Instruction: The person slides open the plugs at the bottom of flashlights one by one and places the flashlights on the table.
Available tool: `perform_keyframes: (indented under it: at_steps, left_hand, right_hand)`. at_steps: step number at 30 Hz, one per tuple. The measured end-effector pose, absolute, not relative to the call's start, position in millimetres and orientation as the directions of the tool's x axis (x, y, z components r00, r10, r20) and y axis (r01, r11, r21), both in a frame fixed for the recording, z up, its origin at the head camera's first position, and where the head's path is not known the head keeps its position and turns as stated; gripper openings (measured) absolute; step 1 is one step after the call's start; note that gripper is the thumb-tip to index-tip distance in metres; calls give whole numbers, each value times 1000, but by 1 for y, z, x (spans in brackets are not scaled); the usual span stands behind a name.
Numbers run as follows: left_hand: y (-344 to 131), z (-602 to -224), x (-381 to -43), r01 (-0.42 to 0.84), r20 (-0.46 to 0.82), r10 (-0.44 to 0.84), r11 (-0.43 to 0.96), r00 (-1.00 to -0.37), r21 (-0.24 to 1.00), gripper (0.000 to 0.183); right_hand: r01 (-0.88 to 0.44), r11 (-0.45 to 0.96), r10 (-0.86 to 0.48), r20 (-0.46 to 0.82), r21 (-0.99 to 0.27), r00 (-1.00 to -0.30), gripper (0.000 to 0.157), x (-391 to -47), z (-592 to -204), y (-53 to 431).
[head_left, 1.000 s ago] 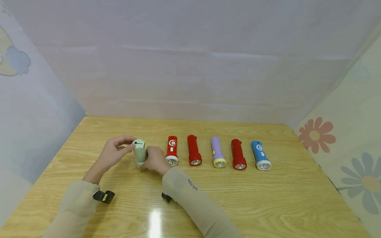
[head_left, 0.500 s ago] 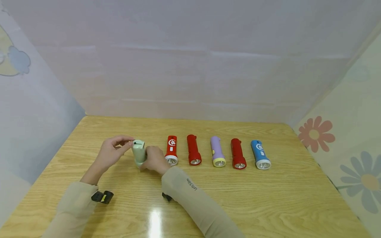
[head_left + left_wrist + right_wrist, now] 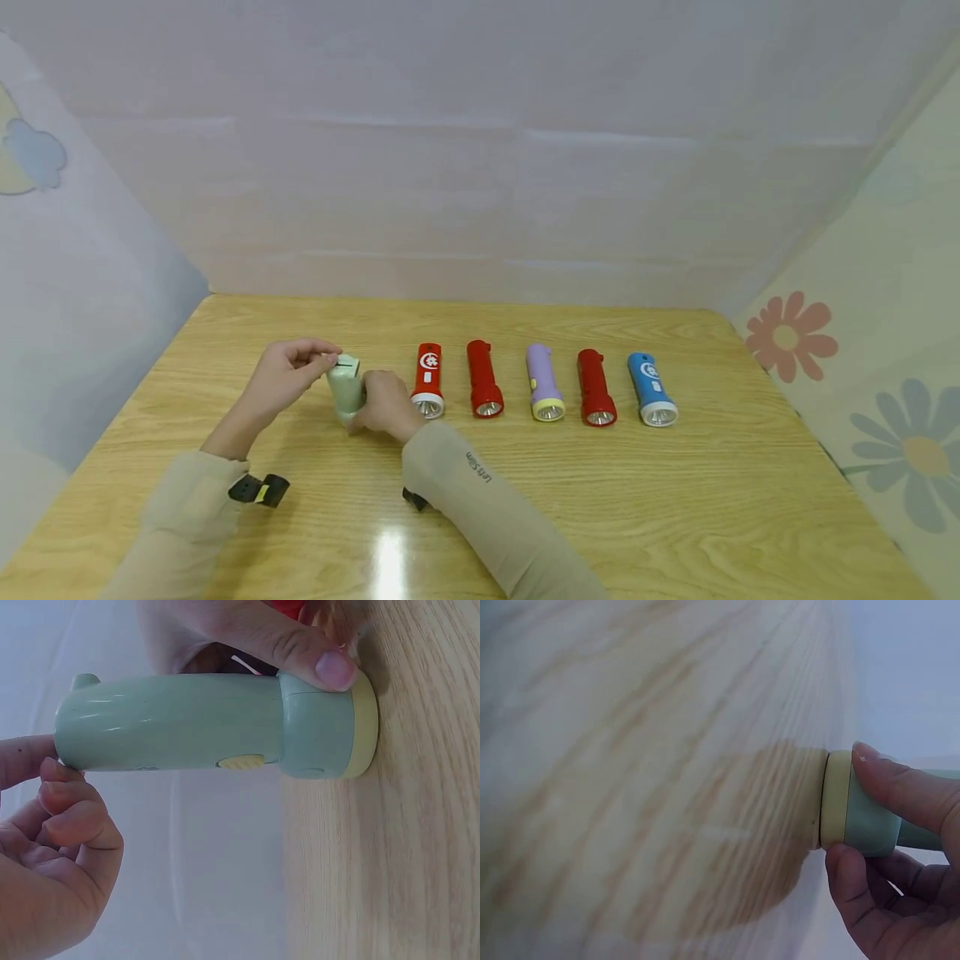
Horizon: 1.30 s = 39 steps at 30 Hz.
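Observation:
A pale green flashlight [image 3: 344,387] with a cream rim stands upright, lens end down on the wooden table. Low on it, my right hand [image 3: 386,404] grips the wide head, thumb on one side and fingers on the other, as the right wrist view of the flashlight head [image 3: 871,821] shows. My left hand [image 3: 279,377] pinches the tail end at the top with thumb and forefinger, beside a dark slot. In the left wrist view a cream slide switch [image 3: 241,762] is visible on the flashlight body [image 3: 176,724].
To the right lies a row of flashlights: red with white rim [image 3: 428,379], plain red [image 3: 483,379], purple with yellow rim [image 3: 543,379], another plain red [image 3: 596,385], and blue with white rim [image 3: 651,387]. A pale cloth wall [image 3: 480,208] rises behind the table [image 3: 675,517].
Both hands keep their places on the green flashlight, which stays upright. The head view has shifted slightly, so the whole scene sits a little further left.

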<state>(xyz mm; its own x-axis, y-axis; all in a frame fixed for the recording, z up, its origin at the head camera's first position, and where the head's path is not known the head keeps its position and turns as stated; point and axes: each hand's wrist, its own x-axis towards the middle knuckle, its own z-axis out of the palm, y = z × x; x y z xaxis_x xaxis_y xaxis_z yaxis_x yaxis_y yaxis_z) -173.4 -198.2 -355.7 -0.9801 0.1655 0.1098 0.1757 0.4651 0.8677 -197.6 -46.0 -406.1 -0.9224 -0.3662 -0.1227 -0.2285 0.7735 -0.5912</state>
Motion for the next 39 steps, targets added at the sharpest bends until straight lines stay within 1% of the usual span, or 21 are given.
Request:
perform_keyframes:
  at_steps: [7,16,21,32,39]
  left_hand:
    - [-197,-351,-179,168,104,158,473,-982,865,28]
    - [-195,-344,-182,167,110,152,443,-982,881,27]
    - [-195,-344,-182,168,116,146,419,-982,892,25]
    - [-198,-347,-183,104,42,155,421,-987,901,25]
    - [-198,-352,-179,88,17,168,424,-986,901,24]
  right_hand:
    - [-224,770,-354,-108,-597,-929,44,-200,-401,-44]
    - [-206,765,-339,-110,-610,-934,44,-203,-397,-44]
    - [-219,771,-342,-99,-598,-934,44,-203,-400,-46]
    - [-189,770,-323,-117,-609,-939,43,-198,-406,-48]
    - [-185,776,-318,-121,-603,-940,42,-193,-411,-48]
